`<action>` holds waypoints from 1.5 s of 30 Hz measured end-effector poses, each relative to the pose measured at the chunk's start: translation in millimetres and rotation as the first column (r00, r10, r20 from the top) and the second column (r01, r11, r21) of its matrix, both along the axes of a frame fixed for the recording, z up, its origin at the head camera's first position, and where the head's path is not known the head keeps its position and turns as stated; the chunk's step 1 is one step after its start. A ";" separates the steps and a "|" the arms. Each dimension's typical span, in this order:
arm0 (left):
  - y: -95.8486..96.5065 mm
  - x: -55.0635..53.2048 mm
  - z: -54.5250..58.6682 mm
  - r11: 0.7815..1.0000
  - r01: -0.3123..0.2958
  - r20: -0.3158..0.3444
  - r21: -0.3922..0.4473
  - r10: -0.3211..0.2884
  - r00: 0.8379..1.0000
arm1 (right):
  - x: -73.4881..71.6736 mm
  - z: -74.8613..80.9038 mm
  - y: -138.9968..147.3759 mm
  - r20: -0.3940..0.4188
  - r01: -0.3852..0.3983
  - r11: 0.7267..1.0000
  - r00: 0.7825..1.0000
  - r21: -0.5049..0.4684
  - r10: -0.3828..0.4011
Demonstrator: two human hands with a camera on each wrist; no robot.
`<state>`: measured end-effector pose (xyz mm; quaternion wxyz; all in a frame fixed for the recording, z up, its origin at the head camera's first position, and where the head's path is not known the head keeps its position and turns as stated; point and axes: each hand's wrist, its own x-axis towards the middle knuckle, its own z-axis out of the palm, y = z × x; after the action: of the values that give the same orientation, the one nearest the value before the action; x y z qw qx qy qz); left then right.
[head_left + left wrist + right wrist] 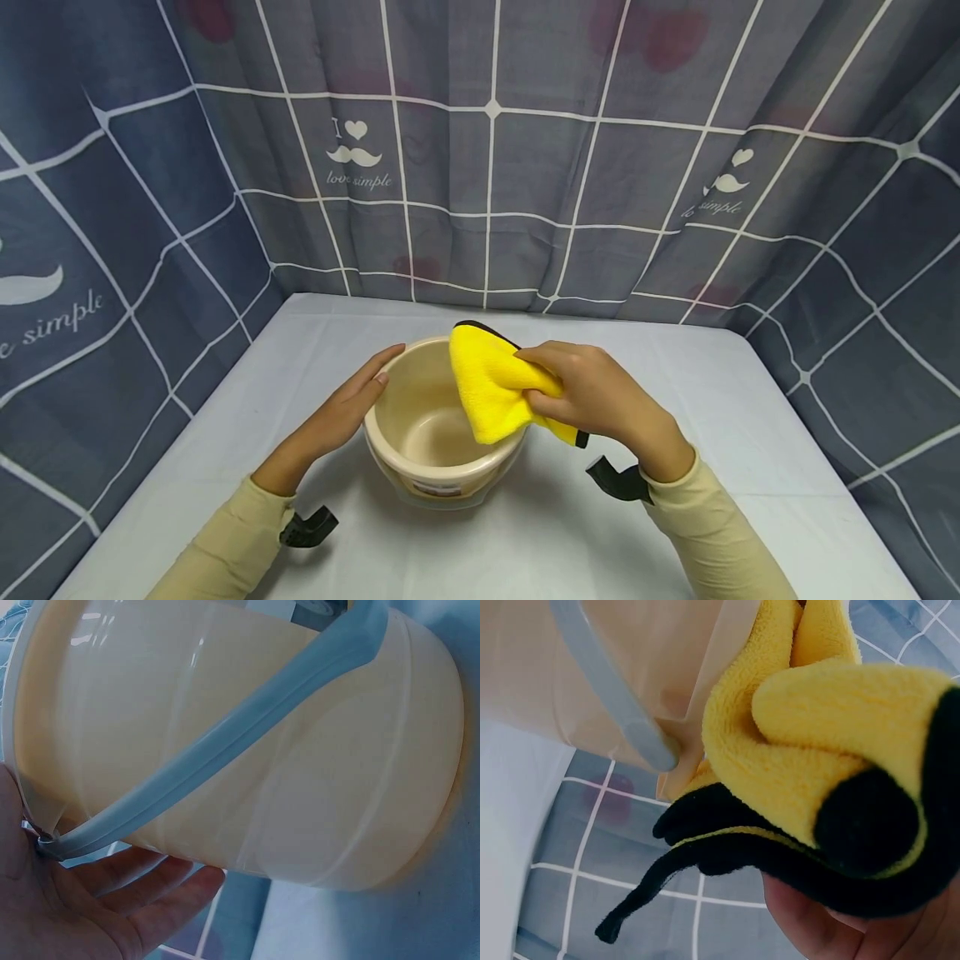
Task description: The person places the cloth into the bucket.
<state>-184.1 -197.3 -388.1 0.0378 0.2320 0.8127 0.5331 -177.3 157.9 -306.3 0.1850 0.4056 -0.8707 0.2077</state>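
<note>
A cream bucket [431, 475] with a pale interior stands upright on the white-covered table. My left hand [348, 408] rests against the left side of its rim, with fairly straight fingers [161, 889] along the outer wall. In the left wrist view, the bucket's grey handle [217, 754] hangs down across that wall. My right hand [600, 392] grips a yellow towel [487, 387] with black edging, bunched and folded. The towel hangs over the right part of the rim and partly over the opening. The right wrist view shows its black edging [866, 825] above my fingers [806, 922].
The white tabletop [570, 533] extends around the bucket. A grey curtain [442, 167] with white grid lines hangs along the back and both sides. Black straps [309, 527] sit at the sleeve cuffs.
</note>
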 end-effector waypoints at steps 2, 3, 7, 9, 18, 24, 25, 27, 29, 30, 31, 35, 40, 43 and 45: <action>0.3 0.4 0.2 1.000 -0.001 0.000 -0.003 0.001 1.000 | -0.3 0.1 -2.0 0.001 0.005 1.000 1.000 0.008 -0.005; 0.4 0.6 0.4 1.000 -0.001 -0.001 -0.004 0.001 1.000 | -0.5 0.2 -3.0 0.002 0.007 1.000 1.000 0.010 -0.007; 0.9 1.1 1.3 1.000 -0.006 0.000 -0.011 0.006 1.000 | -1.8 0.3 -6.5 -0.004 0.003 1.000 1.000 0.013 -0.003; 1.1 1.1 1.5 1.000 -0.006 0.001 -0.011 0.006 1.000 | -2.0 0.8 -8.3 -0.009 0.001 1.000 1.000 0.015 -0.001; 1.9 1.6 1.6 1.000 -0.008 0.004 -0.008 0.008 1.000 | -1.3 2.8 -16.7 -0.022 0.005 1.000 1.000 0.030 -0.004; 2.6 2.4 1.7 1.000 -0.007 0.000 -0.004 0.007 1.000 | 0.3 5.0 -22.2 -0.013 0.011 0.999 1.000 0.045 -0.010; 2.8 2.2 1.6 1.000 -0.006 -0.001 -0.003 0.006 1.000 | 0.7 5.3 -22.9 -0.012 0.011 0.999 1.000 0.049 -0.011; 2.9 2.0 1.5 1.000 -0.004 -0.003 0.000 0.004 1.000 | 1.1 5.8 -24.8 -0.014 0.013 0.998 1.000 0.056 -0.012; 2.9 1.6 1.5 1.000 -0.004 -0.002 -0.001 0.004 1.000 | 1.5 6.3 -26.8 -0.018 0.015 0.998 1.000 0.062 -0.014; 3.0 1.5 1.5 1.000 -0.004 -0.002 -0.001 0.004 1.000 | 1.6 6.6 -27.6 -0.019 0.018 0.998 1.000 0.063 -0.017; 2.9 1.6 1.5 1.000 -0.005 -0.002 -0.003 0.005 1.000 | 1.7 6.7 -28.9 -0.020 0.019 0.998 1.000 0.066 -0.018; 2.7 1.3 1.1 1.000 -0.003 0.004 -0.002 0.003 1.000 | 2.3 7.2 -32.7 -0.014 0.027 0.996 1.000 0.081 -0.026; 2.7 1.3 1.0 1.000 -0.001 0.008 -0.005 0.001 1.000 | 2.4 7.3 -36.5 0.000 0.041 0.994 0.999 0.099 -0.041; 2.7 1.1 1.1 1.000 -0.001 0.010 -0.011 0.001 1.000 | 2.0 6.9 -38.5 0.011 0.046 0.993 0.999 0.113 -0.047; 2.6 1.1 1.6 1.000 -0.002 0.011 -0.018 0.002 1.000 | 1.7 6.6 -39.7 0.015 0.044 0.992 0.999 0.120 -0.046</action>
<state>-183.0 -194.7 -386.5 0.0437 0.2279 0.8175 0.5271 -175.6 118.2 -299.7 0.1573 0.3945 -0.8921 0.1544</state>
